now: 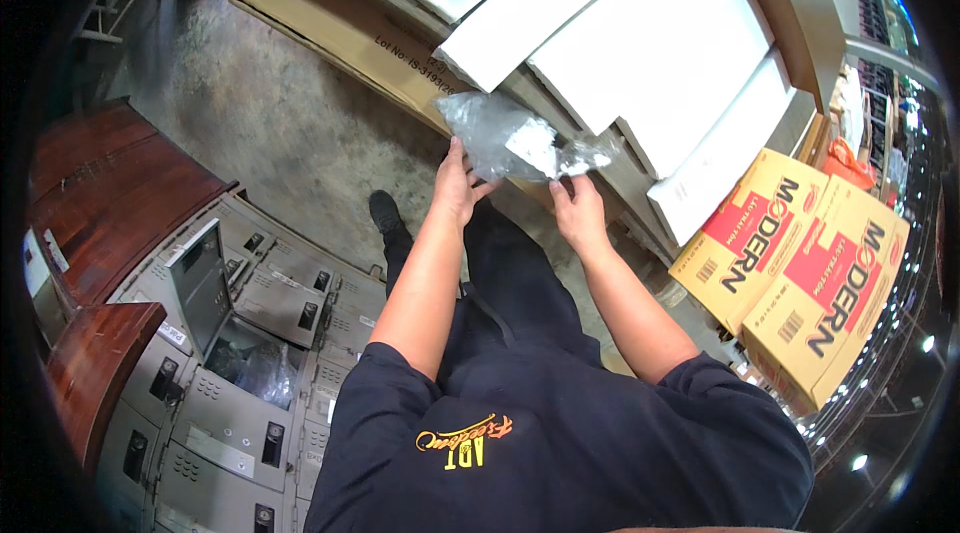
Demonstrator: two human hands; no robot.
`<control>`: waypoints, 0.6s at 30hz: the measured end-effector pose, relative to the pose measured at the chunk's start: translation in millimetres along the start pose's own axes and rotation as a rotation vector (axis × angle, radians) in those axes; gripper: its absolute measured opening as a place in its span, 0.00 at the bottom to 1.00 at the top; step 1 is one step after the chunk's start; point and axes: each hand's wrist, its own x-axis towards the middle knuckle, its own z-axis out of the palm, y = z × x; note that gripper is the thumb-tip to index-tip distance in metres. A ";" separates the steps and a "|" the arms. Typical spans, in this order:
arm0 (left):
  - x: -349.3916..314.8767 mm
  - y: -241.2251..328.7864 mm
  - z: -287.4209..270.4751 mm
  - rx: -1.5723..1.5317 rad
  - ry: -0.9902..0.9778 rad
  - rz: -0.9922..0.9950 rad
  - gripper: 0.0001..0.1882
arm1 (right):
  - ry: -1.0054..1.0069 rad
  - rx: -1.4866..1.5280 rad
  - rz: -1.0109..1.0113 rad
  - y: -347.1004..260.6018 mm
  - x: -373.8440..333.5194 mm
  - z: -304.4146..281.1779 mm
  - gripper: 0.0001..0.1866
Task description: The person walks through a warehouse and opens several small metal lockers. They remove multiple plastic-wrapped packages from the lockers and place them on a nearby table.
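Observation:
A clear plastic bag with a white label and some contents I cannot make out is held in front of me, near the edge of a wooden surface. My left hand grips its lower left side, fingers partly beneath it. At the bag's narrow, twisted right end, my right hand pinches the plastic between thumb and fingers. Just beyond the bag lie white foam-like slabs.
Grey metal lockers stand at my left; one door hangs open, with clear plastic inside. Dark red wooden furniture is behind them. Yellow and red cartons are stacked at right. A long brown carton lies under the slabs.

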 end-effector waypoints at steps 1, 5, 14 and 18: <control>7.8 -3.3 2.1 -0.002 0.021 -0.005 0.37 | -0.008 -0.041 0.008 8.9 3.0 -0.5 0.19; 21.1 -14.3 -7.4 -0.062 0.047 0.007 0.38 | -0.097 -0.019 0.179 28.6 4.0 1.7 0.25; -18.0 -34.6 -70.1 -0.059 0.137 0.150 0.29 | -0.825 0.161 0.518 19.7 -38.4 41.6 0.12; -73.9 -38.8 -140.7 -0.113 0.276 0.245 0.24 | -1.036 0.055 0.316 -14.7 -37.4 111.8 0.14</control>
